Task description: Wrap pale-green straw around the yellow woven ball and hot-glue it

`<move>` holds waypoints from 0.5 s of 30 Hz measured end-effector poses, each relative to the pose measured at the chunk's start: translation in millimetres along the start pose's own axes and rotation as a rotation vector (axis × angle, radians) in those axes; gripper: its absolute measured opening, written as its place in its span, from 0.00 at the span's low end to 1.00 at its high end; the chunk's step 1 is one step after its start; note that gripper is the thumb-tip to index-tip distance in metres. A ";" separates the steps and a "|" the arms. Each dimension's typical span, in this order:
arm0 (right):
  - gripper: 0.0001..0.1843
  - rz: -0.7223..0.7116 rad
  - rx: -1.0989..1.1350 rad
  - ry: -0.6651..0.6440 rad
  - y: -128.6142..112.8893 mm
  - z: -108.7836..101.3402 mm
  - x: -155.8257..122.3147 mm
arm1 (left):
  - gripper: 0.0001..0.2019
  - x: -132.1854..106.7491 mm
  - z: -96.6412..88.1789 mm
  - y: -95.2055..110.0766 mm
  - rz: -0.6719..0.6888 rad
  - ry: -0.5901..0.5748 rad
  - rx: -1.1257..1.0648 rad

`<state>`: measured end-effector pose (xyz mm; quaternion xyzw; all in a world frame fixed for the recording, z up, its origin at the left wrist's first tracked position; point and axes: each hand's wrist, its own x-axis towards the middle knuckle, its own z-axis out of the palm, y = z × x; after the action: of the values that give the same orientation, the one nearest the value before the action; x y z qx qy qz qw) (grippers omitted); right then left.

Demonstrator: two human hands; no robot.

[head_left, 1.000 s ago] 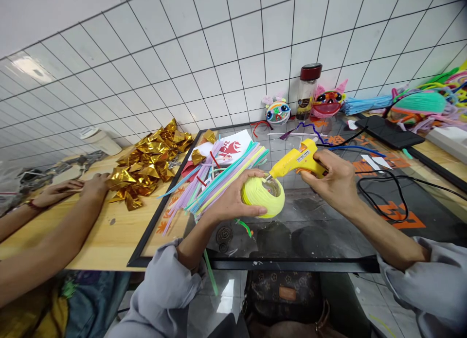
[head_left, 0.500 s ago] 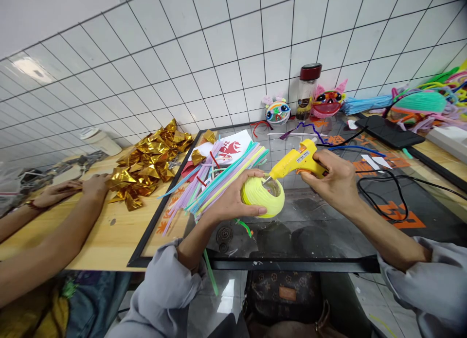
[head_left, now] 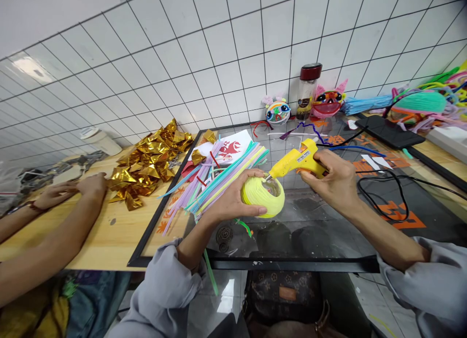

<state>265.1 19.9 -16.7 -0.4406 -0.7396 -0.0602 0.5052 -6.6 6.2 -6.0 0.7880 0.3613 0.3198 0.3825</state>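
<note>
My left hand [head_left: 229, 198] is wrapped round a yellow ribbed ball [head_left: 263, 197] with a clear opening on top, held just above the glass-topped table [head_left: 310, 231]. My right hand [head_left: 333, 178] grips a yellow hot glue gun [head_left: 297, 161]. Its nozzle points down and left, touching the rim of the ball's opening. The gun's black cable [head_left: 379, 187] trails to the right over the glass.
A pile of coloured pipe cleaners [head_left: 219, 177] lies left of the ball. Gold foil pieces [head_left: 149, 165] sit on the wooden table, where another person's hands [head_left: 73, 189] rest. A jar [head_left: 306, 92], small masks [head_left: 277, 110] and more craft materials [head_left: 419, 104] stand along the tiled wall.
The other person's hands on the left have drawn back slightly from the gold foil. My hands, the ball and the glue gun stay almost still.
</note>
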 end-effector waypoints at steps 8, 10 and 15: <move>0.11 -0.007 0.025 -0.011 -1.5 -1.4 1.4 | 0.37 0.0 0.4 -2.4 0.005 0.004 -0.009; 0.10 -0.012 0.032 -0.009 -2.4 -2.2 2.0 | 0.37 0.2 0.5 -2.7 0.010 0.004 -0.018; 0.09 0.055 0.075 -0.024 -5.0 -3.3 2.9 | 0.36 0.4 0.8 -3.7 0.018 0.008 -0.027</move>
<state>263.5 16.8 -11.0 -0.4424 -0.7350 -0.0131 0.5137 -6.9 7.9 -9.4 0.7845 0.3515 0.3313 0.3890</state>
